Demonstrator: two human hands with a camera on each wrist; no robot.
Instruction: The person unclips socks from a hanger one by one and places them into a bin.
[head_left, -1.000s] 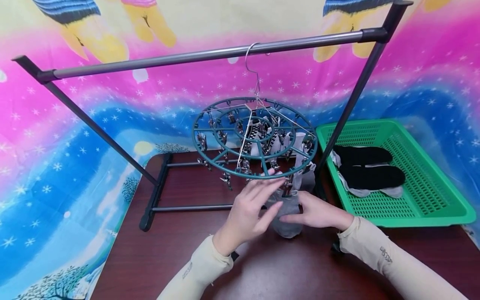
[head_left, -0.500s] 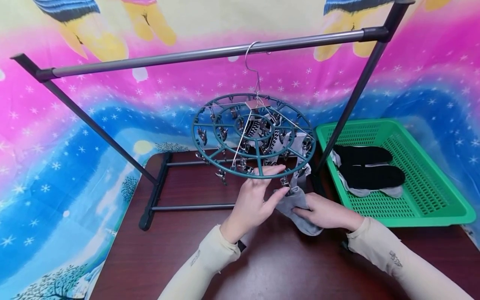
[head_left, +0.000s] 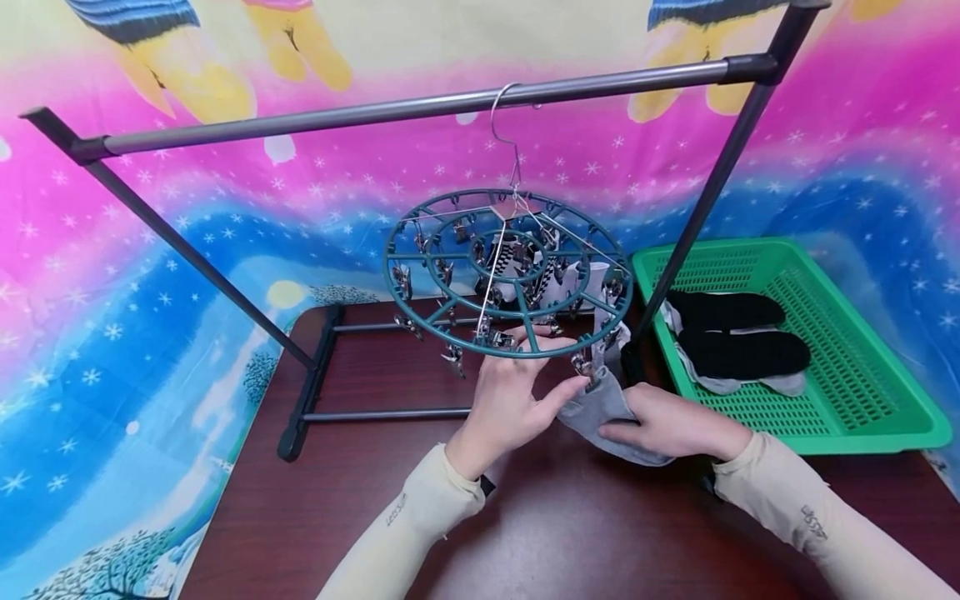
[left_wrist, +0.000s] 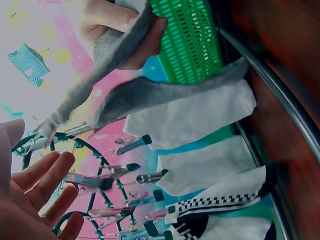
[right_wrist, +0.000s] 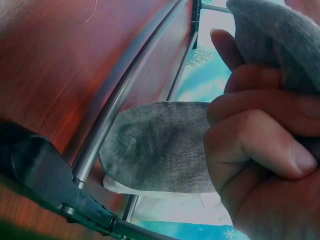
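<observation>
My right hand (head_left: 675,425) grips a grey sock (head_left: 600,408), its fingers and thumb curled on the cloth. The sock's upper end hangs at a metal clip (head_left: 582,363) on the front rim of a round green clip hanger (head_left: 512,208), and it slants to the right. My left hand (head_left: 510,408) is at that rim, thumb close to the clip, other fingers partly hidden behind the ring. In the left wrist view, the left hand (left_wrist: 40,195) has loosely extended fingers beside the clips, holding nothing. Another grey sock (right_wrist: 160,147) hangs beyond the right hand.
White and checkered socks (left_wrist: 220,197) hang from clips behind. The hanger hooks over the bar (head_left: 420,107) of a metal rack on a dark red table (head_left: 570,542). A green basket (head_left: 885,392) at right holds black-soled socks (head_left: 742,354).
My right hand has drawn the grey sock to the right, so it slants instead of hanging straight down. My left hand has shifted slightly right, and the hanger has swayed a little.
</observation>
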